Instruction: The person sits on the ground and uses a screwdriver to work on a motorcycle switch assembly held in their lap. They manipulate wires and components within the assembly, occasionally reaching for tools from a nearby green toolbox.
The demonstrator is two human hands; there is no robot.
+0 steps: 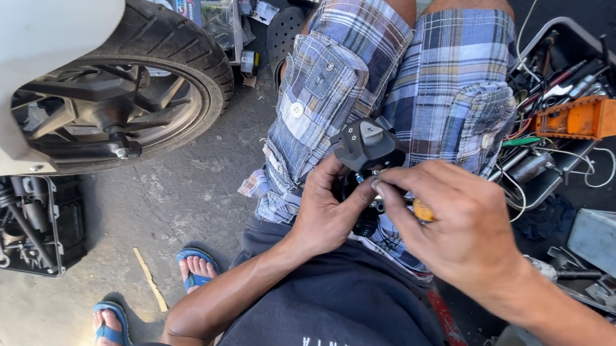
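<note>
Down on the left, an open black tool case [21, 224] lies on the pavement under the white scooter body [19, 47], beside the wheel [124, 91]. Further right, the left hand [327, 212] has its grip clamped around a black handlebar switch unit [368, 147], held in the air over another person's plaid shorts [399, 84]. The right hand [461, 229] pinches its fingers together at the switch's lower edge, closed on a tool with a yellow-orange handle [423, 211]; its tip is hidden. Nothing supports the switch from below, so I judge a slip of the tool could jab the left palm, or a small loosened part could drop and vanish among the wires in the black tray [582, 64] or the clutter at far right.
</note>
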